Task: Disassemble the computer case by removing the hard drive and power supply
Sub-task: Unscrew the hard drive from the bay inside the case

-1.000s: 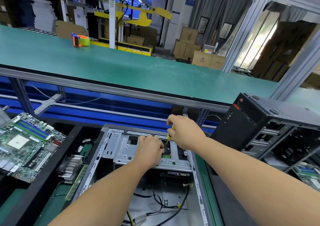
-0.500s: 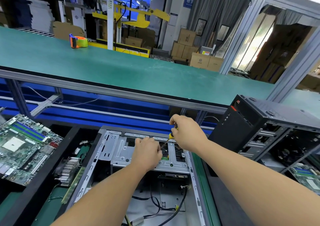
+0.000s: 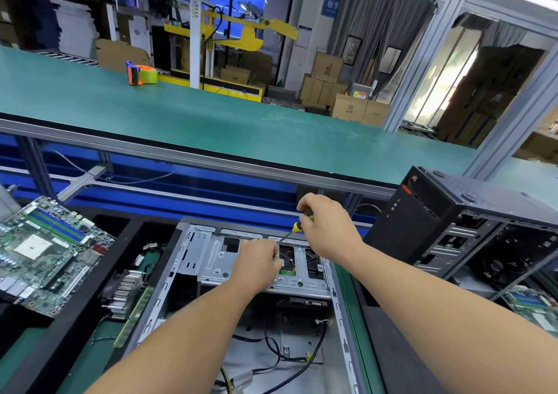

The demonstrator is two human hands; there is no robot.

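The hard drive (image 3: 287, 256) sits in the metal drive cage (image 3: 217, 257) at the far end of the open computer case (image 3: 181, 272) in front of me; I see no power supply in it, so I judge that part may be done. My right hand (image 3: 326, 227) grips a screwdriver (image 3: 294, 229) angled down at the cage, and my left hand (image 3: 258, 265) rests curled on the cage by the tip, whether pinching anything I cannot tell. A bare motherboard (image 3: 45, 254) and heatsink (image 3: 126, 288) lie to my left; the drive's screws seem to be what is left.
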